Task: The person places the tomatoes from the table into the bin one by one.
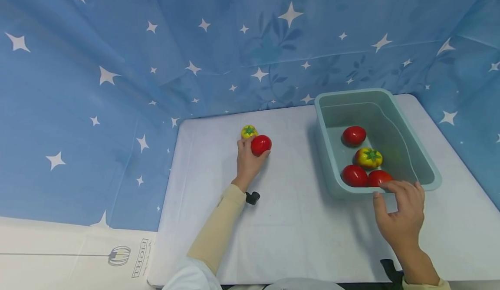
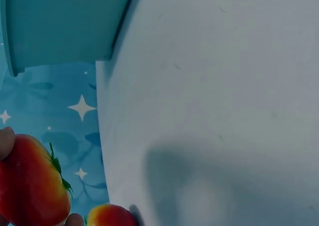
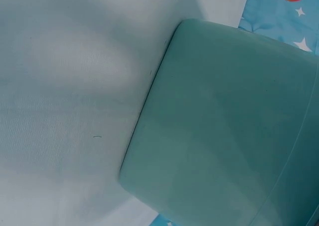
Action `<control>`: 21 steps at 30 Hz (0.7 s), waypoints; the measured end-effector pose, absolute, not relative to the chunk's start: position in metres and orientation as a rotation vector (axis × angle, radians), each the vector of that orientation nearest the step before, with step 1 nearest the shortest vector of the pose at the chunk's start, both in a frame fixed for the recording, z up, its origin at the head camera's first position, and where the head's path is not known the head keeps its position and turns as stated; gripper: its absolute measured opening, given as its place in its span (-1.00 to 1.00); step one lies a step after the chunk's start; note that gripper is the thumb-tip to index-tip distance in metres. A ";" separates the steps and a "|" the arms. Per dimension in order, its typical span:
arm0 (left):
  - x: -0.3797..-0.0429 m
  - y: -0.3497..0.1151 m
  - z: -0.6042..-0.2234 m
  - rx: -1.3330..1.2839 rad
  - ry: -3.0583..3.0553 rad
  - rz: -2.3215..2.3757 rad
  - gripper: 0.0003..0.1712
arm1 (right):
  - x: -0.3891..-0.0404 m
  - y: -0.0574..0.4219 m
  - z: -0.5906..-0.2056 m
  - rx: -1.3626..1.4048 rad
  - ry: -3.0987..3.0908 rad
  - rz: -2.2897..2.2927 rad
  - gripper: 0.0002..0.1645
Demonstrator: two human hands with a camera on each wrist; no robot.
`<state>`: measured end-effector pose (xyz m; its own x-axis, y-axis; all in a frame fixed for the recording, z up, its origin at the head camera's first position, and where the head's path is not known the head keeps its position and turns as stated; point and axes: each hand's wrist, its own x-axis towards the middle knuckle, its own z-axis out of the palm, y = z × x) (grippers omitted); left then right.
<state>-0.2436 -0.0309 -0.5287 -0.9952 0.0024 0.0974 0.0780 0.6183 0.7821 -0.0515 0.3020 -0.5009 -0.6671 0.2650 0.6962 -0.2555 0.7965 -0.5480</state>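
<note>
My left hand (image 1: pixel 248 162) grips a red toy tomato (image 1: pixel 261 145) between thumb and fingers, at the far left of the table. In the left wrist view the held tomato (image 2: pixel 35 181) shows a yellow-orange shoulder and a green leafy top. Right behind it lies a second tomato (image 1: pixel 248 130), its yellow top and green calyx facing up. Over the front rim of a teal bin (image 1: pixel 418 136) is my right hand (image 1: pixel 402 216), thumb and fingers apart, with nothing held. Its fingertips overlap a red tomato (image 1: pixel 379 178) inside the bin.
Also in the bin are a red tomato (image 1: pixel 354 136), another red one (image 1: pixel 354 176) and a yellow-topped tomato (image 1: pixel 368 158). The bin stands at the right of the white table (image 1: pixel 289 220). A blue starry cloth (image 1: pixel 234 47) hangs behind.
</note>
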 end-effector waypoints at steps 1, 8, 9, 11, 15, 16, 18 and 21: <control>-0.244 -0.029 -0.527 -0.082 -2.739 -1.334 -0.19 | -0.051 0.302 -0.501 -0.006 -2.156 0.803 -0.53; -0.244 -0.021 -0.511 -0.177 -2.685 -1.349 -0.19 | -0.051 0.301 -0.499 -0.007 -2.155 0.806 -0.54; -0.245 -0.020 -0.509 -0.189 -2.680 -1.350 -0.19 | -0.051 0.301 -0.499 -0.007 -2.154 0.807 -0.55; -0.245 -0.017 -0.505 -0.218 -2.677 -1.350 -0.18 | -0.050 0.301 -0.499 -0.009 -2.153 0.808 -0.55; -0.246 -0.011 -0.495 -0.280 -2.692 -1.324 -0.16 | -0.050 0.301 -0.500 -0.013 -2.155 0.808 -0.55; -0.247 -0.010 -0.493 -0.295 -2.696 -1.321 -0.15 | -0.050 0.301 -0.500 -0.013 -2.156 0.808 -0.55; -0.248 -0.005 -0.486 -0.322 -2.698 -1.322 -0.13 | -0.050 0.301 -0.500 -0.011 -2.159 0.810 -0.54; -0.252 0.004 -0.472 -0.380 -2.690 -1.315 -0.13 | -0.051 0.301 -0.499 -0.016 -2.163 0.810 -0.55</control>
